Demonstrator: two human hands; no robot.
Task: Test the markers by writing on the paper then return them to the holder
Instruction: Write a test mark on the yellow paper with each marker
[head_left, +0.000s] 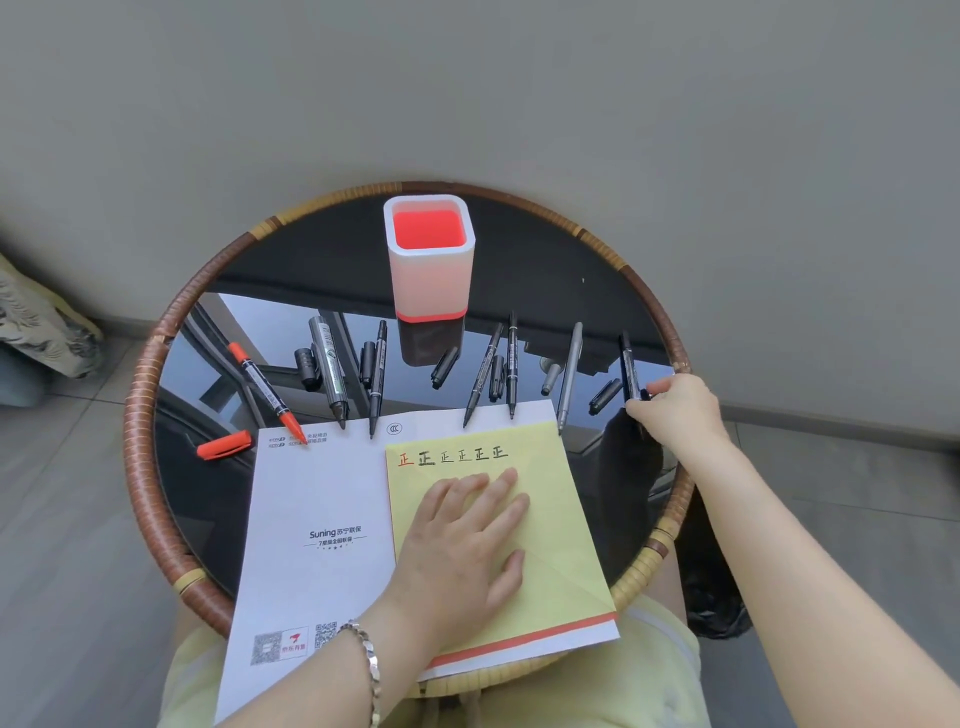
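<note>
My left hand (462, 540) lies flat on the yellow paper (550, 519); my right hand (675, 410) pinches the rightmost black marker (629, 369) on the counter (571, 260).

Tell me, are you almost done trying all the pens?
Six test marks are already on the yellow paper, which the left hand presses flat. Six uncapped markers lie along the top of the paper. The right hand is grasping the seventh, the rightmost black marker, with no matching mark yet. The holder looks empty, so capping and returning every marker is left.
</note>
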